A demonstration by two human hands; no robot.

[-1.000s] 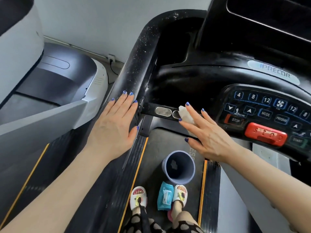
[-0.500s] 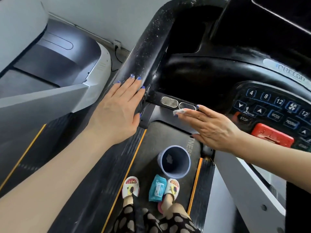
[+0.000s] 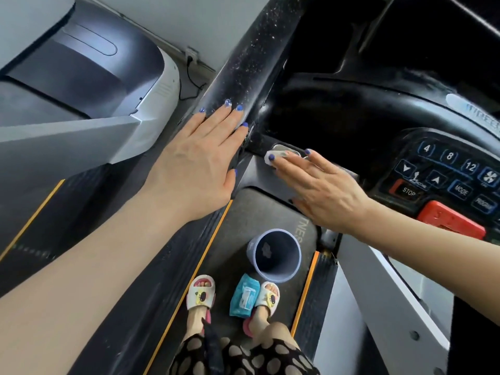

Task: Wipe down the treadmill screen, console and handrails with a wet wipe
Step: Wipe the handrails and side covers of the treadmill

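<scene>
My left hand (image 3: 200,161) lies flat, fingers together, on the dusty black left handrail (image 3: 254,55) of the treadmill. My right hand (image 3: 322,188) presses a small white wet wipe (image 3: 270,156) with flat fingers against the short black crossbar with silver grip sensors (image 3: 281,148), just left of the console. The console keypad (image 3: 449,169) with number keys, a STOP key and a red stop button (image 3: 449,220) sits to the right. The screen is out of view above.
On the treadmill belt (image 3: 259,209) below stand a grey-blue bucket (image 3: 276,255), a blue wet-wipe pack (image 3: 244,299) and my feet in white slippers. A second grey-white machine (image 3: 151,85) stands to the left, with a wall socket (image 3: 192,54) behind.
My right hand has slid the wipe leftward along the crossbar, over the silver sensors toward the handrail joint. My left hand has stayed on the handrail, reaching slightly higher.
</scene>
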